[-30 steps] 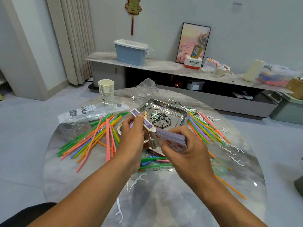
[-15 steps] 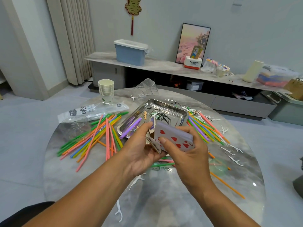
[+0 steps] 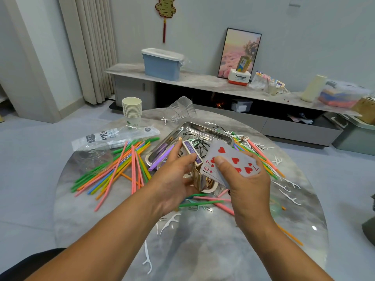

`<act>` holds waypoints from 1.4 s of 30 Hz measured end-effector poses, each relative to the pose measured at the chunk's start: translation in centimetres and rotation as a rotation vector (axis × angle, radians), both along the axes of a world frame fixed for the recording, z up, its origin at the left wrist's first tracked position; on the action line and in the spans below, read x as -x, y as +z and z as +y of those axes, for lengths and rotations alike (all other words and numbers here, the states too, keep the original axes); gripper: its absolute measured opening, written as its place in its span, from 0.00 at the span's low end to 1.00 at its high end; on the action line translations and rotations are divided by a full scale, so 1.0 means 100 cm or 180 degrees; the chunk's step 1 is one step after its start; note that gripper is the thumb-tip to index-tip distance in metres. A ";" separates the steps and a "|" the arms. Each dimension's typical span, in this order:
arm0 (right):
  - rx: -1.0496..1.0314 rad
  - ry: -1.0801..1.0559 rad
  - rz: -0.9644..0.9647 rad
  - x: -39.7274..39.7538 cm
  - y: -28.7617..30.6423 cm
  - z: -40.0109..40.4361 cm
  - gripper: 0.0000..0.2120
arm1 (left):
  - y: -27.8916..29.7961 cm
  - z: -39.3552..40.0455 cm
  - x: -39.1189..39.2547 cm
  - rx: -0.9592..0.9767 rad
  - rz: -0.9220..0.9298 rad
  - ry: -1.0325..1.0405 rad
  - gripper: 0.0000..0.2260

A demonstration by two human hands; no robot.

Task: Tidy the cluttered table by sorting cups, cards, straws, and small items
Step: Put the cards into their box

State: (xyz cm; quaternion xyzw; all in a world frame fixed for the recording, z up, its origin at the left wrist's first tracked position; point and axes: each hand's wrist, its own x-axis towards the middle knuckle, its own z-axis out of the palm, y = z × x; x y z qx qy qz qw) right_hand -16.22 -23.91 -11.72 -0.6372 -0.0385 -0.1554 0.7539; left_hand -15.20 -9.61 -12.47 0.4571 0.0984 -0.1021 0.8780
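My right hand (image 3: 246,186) grips a stack of playing cards (image 3: 231,160), red hearts face up, thumb pressed on top. My left hand (image 3: 175,179) holds the open purple card box (image 3: 194,159) upright beside the stack, its flap raised. Both hands hover over the round marble table (image 3: 203,250), just in front of a steel tray (image 3: 194,131) holding black hairpins and a purple straw (image 3: 161,158). Coloured straws (image 3: 119,169) lie spread at the left, with more straws (image 3: 261,157) to the right of the tray. White floss picks (image 3: 289,194) are scattered around.
A stack of paper cups (image 3: 132,111) stands at the far left of the table by a plastic sleeve (image 3: 113,136). Clear plastic cups (image 3: 180,111) lie behind the tray and a clear lid (image 3: 92,156) sits at the left. A low cabinet (image 3: 223,90) runs behind.
My right hand turned the card stack face up and lifted it slightly. My left hand lowered and tilted the box upright next to the cards.
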 end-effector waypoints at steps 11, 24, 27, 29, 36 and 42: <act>-0.0166 -0.0031 0.0162 -0.006 0.001 -0.008 0.13 | 0.002 -0.004 0.003 -0.0696 -0.0546 0.0460 0.49; 0.0080 -0.0079 -0.0512 0.004 0.001 -0.006 0.14 | 0.002 -0.012 0.008 0.1513 0.0279 0.0028 0.07; 0.0344 -0.0072 -0.0730 0.003 -0.005 -0.006 0.15 | 0.002 -0.011 0.007 0.1572 0.0236 0.0018 0.15; 0.0665 -0.0008 -0.0868 0.002 -0.011 -0.006 0.16 | 0.003 -0.012 0.007 0.1435 0.0215 0.0047 0.15; 0.1540 0.0071 -0.1229 -0.004 -0.022 -0.014 0.27 | -0.004 -0.007 0.003 0.1407 0.0280 0.0282 0.16; 0.2009 0.0371 -0.1452 -0.014 -0.022 -0.020 0.16 | -0.001 -0.005 0.005 0.1290 0.0189 0.0276 0.22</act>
